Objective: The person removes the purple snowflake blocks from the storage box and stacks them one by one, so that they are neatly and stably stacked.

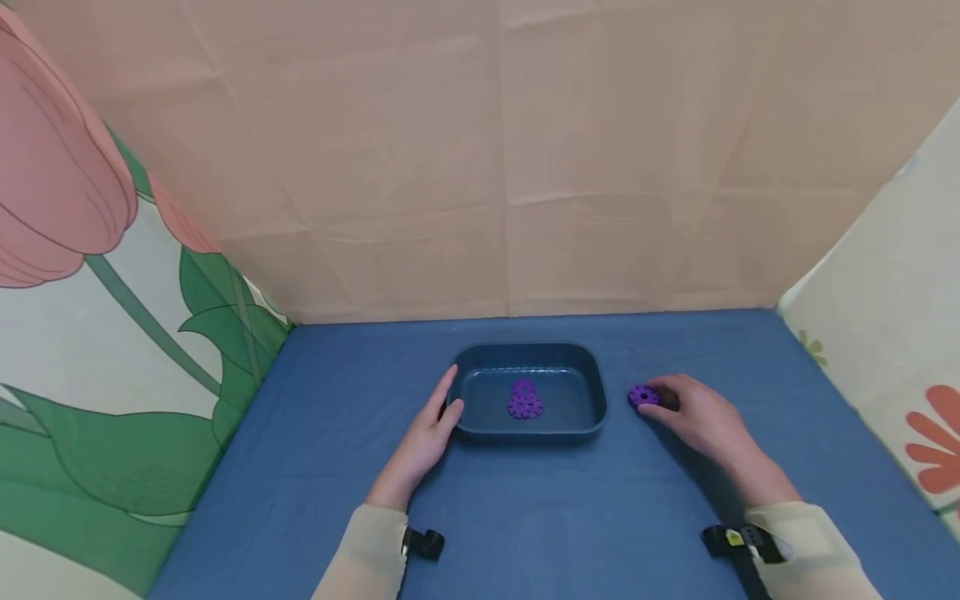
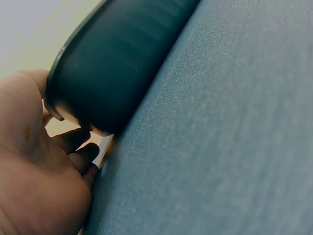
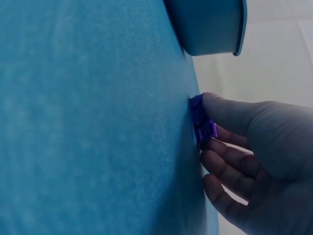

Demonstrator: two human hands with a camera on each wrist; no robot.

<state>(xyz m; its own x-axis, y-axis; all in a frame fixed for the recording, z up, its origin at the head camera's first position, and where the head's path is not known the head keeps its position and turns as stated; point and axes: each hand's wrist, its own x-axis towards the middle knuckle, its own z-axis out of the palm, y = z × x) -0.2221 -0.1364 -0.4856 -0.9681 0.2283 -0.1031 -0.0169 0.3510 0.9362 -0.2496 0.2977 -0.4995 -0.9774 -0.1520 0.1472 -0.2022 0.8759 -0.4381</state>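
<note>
A dark blue rectangular tray [image 1: 480,433] sits on the blue cloth, with several purple notched plastic discs [image 1: 525,400] lying together inside it. At its left end, my left hand [image 1: 423,433] grips the rim, thumb over the edge. From the left wrist view, fingers curl against the outer wall of the tray [image 2: 107,63]. Right of the tray, my right hand [image 1: 701,417] pinches a small stack of purple notched discs [image 1: 642,395] between thumb and fingers. In the right wrist view this stack [image 3: 201,117] shows layered edges, close over the cloth.
The blue cloth [image 1: 300,500] covers the tabletop. A beige cloth wall [image 1: 495,167] rises at the back. Flower-printed panels stand at the left [image 1: 135,450] and right [image 1: 885,367]. Each wrist wears a black strap.
</note>
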